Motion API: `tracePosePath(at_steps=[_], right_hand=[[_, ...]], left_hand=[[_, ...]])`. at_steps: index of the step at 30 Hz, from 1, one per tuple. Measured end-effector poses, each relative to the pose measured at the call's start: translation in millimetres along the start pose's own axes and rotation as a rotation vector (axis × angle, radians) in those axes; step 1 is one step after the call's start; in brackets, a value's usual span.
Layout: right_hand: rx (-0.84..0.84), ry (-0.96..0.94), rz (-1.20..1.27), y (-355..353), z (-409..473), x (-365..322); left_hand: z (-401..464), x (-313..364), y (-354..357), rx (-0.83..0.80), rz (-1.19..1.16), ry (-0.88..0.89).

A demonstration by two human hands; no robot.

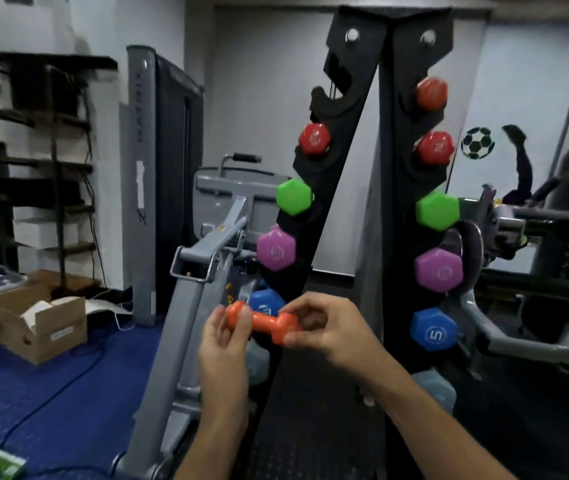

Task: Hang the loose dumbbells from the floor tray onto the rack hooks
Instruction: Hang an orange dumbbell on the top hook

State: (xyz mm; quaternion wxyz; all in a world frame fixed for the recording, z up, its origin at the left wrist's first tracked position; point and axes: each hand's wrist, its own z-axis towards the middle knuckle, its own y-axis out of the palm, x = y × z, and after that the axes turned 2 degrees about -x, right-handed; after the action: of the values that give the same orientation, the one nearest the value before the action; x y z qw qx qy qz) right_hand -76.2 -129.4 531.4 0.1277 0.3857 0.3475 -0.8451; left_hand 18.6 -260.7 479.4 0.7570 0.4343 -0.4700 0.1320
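Note:
A small orange dumbbell (265, 326) lies level in front of the black A-frame rack (352, 188). My left hand (225, 337) grips its left head and my right hand (324, 327) pinches its right head. Red (314, 138), green (293, 197), purple (276, 249) and blue (266, 304) dumbbell ends hang down the rack's left rail. The right rail carries an orange-red end (432, 93), then red (435, 147), green (437, 210), purple (439, 270) and blue (432, 330). The top left hook (330, 105) holds nothing. The floor tray is out of view.
A grey gym machine (203, 258) stands close behind the rack on the left. Open cardboard boxes (40, 327) and a cable lie on the blue floor mat (51, 386). More machines (532, 237) crowd the right side. Dark shelving (44, 161) is at the far left.

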Motion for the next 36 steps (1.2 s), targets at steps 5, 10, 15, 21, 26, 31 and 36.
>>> tracePosePath(at_steps=[5,10,15,21,26,31,36], right_hand=[[0.123,-0.143,0.053,-17.8,27.6,-55.4],[0.256,-0.225,0.055,-29.6,50.8,-86.2],[0.309,-0.316,-0.068,-48.0,83.2,-102.5],[0.131,-0.309,-0.072,-77.3,103.4,-119.1],[0.008,-0.296,0.052,-90.6,105.6,-122.1],[0.635,-0.295,-0.204,-103.0,119.3,-107.8],[0.633,-0.002,-0.134,-114.4,141.2,-96.6]], left_hand=[[9.2,73.7,38.5,-0.221,0.020,0.061],[5.2,119.4,64.5,-0.325,0.007,0.141],[15.9,135.6,97.3,-0.238,-0.034,0.159],[23.3,146.4,120.7,-0.147,-0.246,0.116],[41.1,158.2,123.6,-0.072,-0.266,0.188],[70.3,189.5,143.5,-0.111,-0.326,0.204],[99.8,209.7,180.8,-0.127,-0.134,0.337]])
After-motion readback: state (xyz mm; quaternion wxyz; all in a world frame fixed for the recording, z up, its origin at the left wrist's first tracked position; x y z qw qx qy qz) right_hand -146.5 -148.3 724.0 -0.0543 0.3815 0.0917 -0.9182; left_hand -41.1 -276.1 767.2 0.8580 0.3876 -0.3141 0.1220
